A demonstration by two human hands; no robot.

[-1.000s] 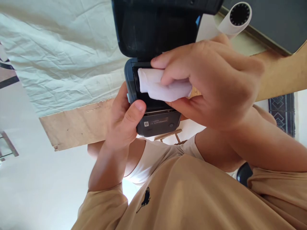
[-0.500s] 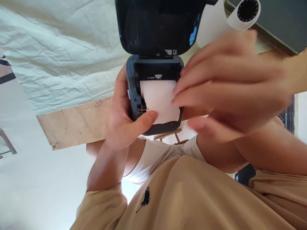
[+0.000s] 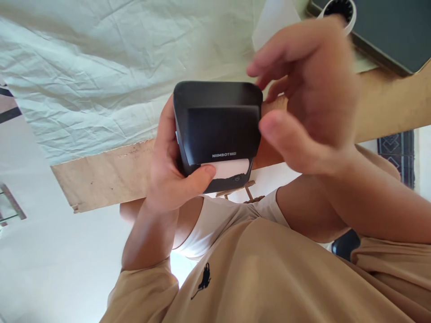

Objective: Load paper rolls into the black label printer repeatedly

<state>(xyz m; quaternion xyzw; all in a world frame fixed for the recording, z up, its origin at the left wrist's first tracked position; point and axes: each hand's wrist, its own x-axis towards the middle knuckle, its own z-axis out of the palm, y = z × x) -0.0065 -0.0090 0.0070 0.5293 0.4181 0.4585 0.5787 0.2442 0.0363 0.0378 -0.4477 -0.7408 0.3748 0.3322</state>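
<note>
My left hand (image 3: pixel 171 166) grips a small dark label printer (image 3: pixel 218 130) from its left side, thumb pressed on the white paper strip (image 3: pixel 232 168) that sticks out under the lid. The printer's lid is down. My right hand (image 3: pixel 303 94) hovers at the printer's right edge, fingers curled and apart, fingertips touching the lid's upper right corner, holding nothing.
A wrinkled white cloth (image 3: pixel 101 76) covers a wooden table (image 3: pixel 104 172). A white paper roll (image 3: pixel 340 11) lies at the top right beside a dark board (image 3: pixel 393 31). My beige shirt (image 3: pixel 269 278) fills the lower part of the view.
The paper roll went into the printer's bay, my right hand let go of it, and the lid has swung down shut over it, leaving a strip of paper sticking out.
</note>
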